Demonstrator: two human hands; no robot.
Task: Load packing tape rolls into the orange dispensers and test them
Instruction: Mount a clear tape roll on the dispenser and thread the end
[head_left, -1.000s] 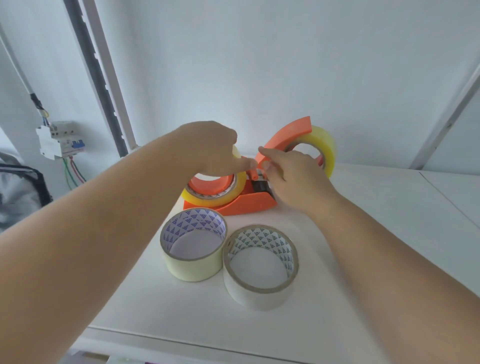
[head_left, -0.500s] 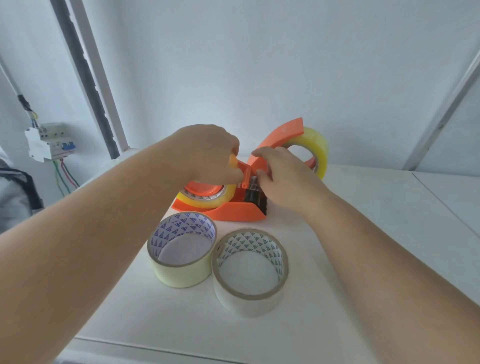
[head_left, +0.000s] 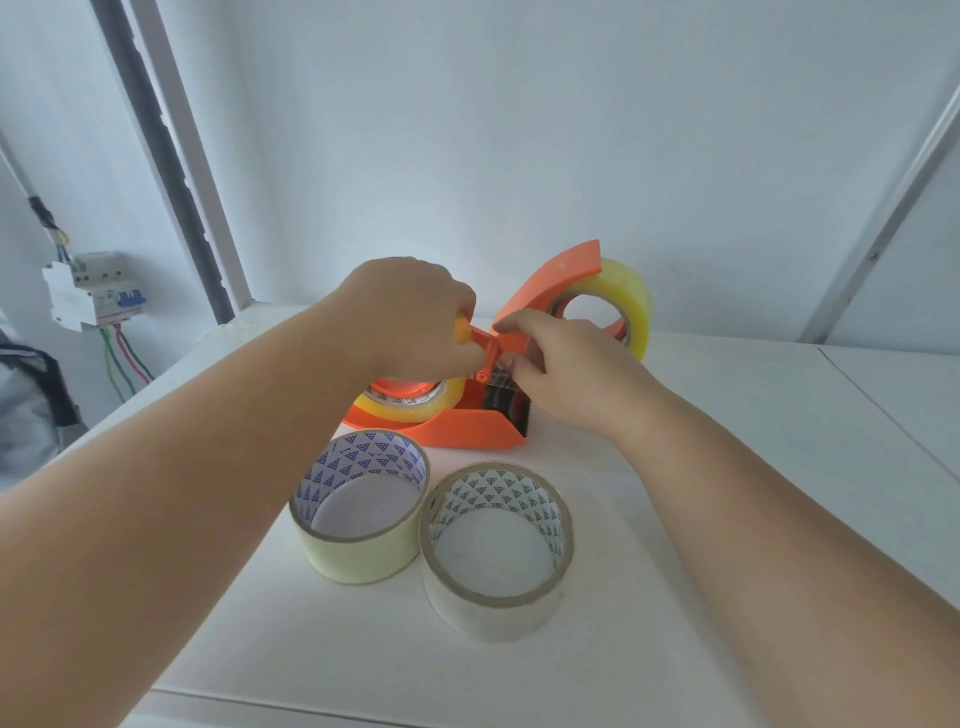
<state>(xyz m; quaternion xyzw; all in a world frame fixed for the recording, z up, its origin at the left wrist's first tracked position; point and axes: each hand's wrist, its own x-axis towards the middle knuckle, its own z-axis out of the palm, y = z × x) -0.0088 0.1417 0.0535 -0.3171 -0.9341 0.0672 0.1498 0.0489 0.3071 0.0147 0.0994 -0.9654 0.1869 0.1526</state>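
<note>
An orange tape dispenser (head_left: 462, 430) lies on its side on the white table, with a yellowish tape roll (head_left: 410, 402) on its hub. My left hand (head_left: 410, 317) presses down on it and grips its orange handle. My right hand (head_left: 566, 364) pinches the clear tape end at the dispenser's black toothed blade (head_left: 511, 410). Behind my right hand a second orange dispenser (head_left: 556, 275) stands upright with a yellow-clear roll (head_left: 626, 296) in it. Two loose rolls lie flat near me: a pale yellow one (head_left: 358, 519) and a clear one (head_left: 498, 551).
The white table (head_left: 727, 467) ends at a front edge close to me and meets a second white surface (head_left: 904, 384) at the right. A white wall stands behind. At far left hang a circuit breaker box (head_left: 91, 291) with coloured wires and a dark bag (head_left: 31, 410).
My right hand has moved down from the dispenser's upper arm to the blade, fingers now on the tape end. The left hand keeps its grip. The camera has shifted slightly.
</note>
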